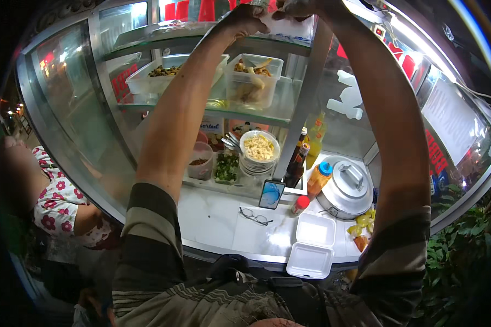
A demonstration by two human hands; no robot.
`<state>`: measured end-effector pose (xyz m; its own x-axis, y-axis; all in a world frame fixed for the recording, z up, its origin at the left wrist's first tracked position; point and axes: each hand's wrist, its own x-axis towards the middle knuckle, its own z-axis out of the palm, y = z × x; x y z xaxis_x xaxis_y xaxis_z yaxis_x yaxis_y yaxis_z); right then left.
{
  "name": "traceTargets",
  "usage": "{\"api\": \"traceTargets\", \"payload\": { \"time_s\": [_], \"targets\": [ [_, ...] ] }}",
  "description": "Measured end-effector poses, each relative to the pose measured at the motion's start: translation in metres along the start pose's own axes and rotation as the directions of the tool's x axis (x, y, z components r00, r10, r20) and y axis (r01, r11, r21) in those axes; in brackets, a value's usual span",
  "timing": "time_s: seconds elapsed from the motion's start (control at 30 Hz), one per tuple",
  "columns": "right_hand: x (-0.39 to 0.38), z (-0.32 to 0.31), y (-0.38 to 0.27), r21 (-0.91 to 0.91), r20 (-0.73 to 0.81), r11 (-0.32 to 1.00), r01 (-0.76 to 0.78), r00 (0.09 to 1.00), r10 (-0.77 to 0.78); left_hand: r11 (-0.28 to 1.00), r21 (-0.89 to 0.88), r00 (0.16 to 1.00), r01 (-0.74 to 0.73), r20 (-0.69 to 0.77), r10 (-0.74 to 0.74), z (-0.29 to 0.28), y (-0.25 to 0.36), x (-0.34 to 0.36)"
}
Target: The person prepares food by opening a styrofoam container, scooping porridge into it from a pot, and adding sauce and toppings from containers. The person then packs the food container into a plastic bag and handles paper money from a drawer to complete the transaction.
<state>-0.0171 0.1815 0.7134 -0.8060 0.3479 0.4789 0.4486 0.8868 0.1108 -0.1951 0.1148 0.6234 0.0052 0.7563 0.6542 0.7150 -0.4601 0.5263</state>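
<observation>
Both my arms reach up to the cart's top glass shelf (213, 34). A whitish plastic bag (290, 28) with faint blue print lies there. My left hand (244, 19) is closed at the bag's left side, its fingers curled around the plastic. At the bag's upper edge, my right hand (300, 7) has its fingers pinched together. The picture's top rim cuts off part of both hands. Far below them, an open white foam takeaway box (313, 231) rests on the counter, its near half jutting over the front edge.
Food tubs (255, 82) sit on the middle shelf. Below are a bowl of shredded food (259, 147) on stacked dishes, chopped greens (226, 167), bottles (298, 163), a phone (271, 194), eyeglasses (255, 216) and a lidded metal pot (346, 188). A person in a flowered garment (60, 204) is at left.
</observation>
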Motion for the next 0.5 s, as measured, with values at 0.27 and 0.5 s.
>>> {"api": "traceTargets", "payload": {
  "time_s": [0.27,0.5],
  "targets": [
    [0.022,0.002,0.085,0.047,-0.098,0.973,0.226,0.97,-0.22,0.938,-0.303,0.985,-0.168,-0.009,0.173,0.019,0.022,0.006],
    [-0.013,0.003,0.09,-0.446,-0.435,0.791,0.418,0.671,-0.6,0.987,0.095,0.972,-0.125,-0.186,0.142,0.049,0.011,0.036]
  ]
}}
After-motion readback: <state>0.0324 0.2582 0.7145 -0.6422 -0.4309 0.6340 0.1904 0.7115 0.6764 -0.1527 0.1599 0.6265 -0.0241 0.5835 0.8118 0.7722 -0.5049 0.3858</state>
